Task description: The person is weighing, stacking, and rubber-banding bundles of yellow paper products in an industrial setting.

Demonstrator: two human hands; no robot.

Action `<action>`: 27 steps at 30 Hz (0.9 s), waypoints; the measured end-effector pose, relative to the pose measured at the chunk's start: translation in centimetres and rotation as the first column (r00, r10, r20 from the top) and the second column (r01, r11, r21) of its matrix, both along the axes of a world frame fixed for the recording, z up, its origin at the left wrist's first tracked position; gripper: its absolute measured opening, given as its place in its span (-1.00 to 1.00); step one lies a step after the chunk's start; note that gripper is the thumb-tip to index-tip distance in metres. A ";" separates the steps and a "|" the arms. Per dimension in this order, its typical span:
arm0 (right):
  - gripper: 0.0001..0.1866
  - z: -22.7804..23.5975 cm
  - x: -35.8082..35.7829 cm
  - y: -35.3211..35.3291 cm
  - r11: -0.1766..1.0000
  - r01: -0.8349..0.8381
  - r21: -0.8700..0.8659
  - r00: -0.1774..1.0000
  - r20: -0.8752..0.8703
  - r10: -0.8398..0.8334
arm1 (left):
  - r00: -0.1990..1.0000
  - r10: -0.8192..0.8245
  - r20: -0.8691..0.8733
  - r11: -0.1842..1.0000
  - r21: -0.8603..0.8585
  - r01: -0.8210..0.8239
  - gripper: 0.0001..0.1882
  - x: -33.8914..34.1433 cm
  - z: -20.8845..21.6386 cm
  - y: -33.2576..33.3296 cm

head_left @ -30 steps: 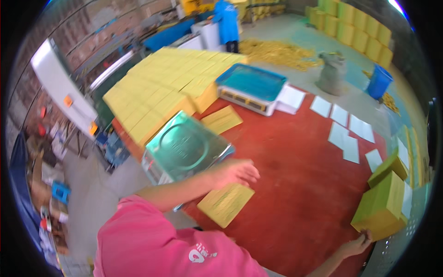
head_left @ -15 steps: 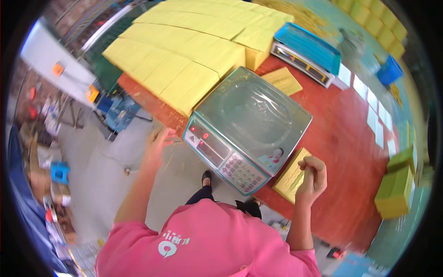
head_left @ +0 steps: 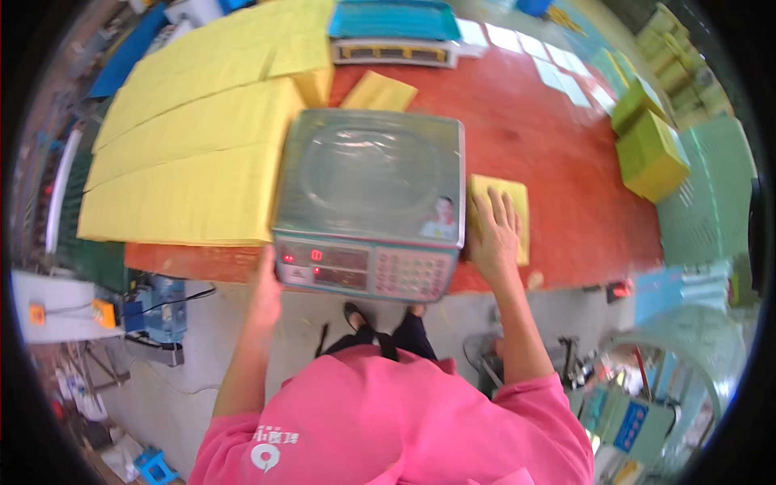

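A digital weighing scale with a clear-covered pan and red lit digits sits at the front edge of the red table. My left hand is by the scale's front left corner; motion smears its fingers, and I cannot tell whether it touches the casing. Right of the scale lies a small stack of yellow paper. Over it rests my right hand, fingers spread and flat. Behind the scale is another yellow piece, lying at an angle.
Many yellow stacks form a big block on the left of the red table. A second scale with a blue tray stands at the back. White sheets and yellow-green bundles are at the right, near a green panel.
My view has turned, so the table now lies straight across. My right hand, curled above the small stack before, is now spread on it. My left hand is now nearer the scale's corner.
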State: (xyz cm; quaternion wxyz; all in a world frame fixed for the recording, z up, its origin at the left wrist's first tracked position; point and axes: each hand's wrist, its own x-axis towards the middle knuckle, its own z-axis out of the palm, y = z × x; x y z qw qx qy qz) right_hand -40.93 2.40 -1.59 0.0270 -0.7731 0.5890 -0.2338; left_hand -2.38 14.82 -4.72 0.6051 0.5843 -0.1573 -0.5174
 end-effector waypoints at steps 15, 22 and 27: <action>-0.37 -1.7 -11.3 -4.6 0.991 0.070 0.118 0.906 -0.423 -0.014 | 0.720 -0.204 0.664 0.967 0.251 0.043 -0.49 -6.7 1.8 0.9; -0.50 1.4 -7.9 -8.7 0.952 -0.271 0.141 0.880 0.438 0.186 | 0.722 0.031 0.691 0.998 -0.060 0.014 -0.40 -6.2 4.8 -3.7; -0.47 -1.2 -1.5 -13.8 0.716 -0.570 0.401 0.283 0.915 -0.288 | 0.991 -0.087 0.100 0.996 0.001 0.087 -0.39 -7.1 5.0 -7.4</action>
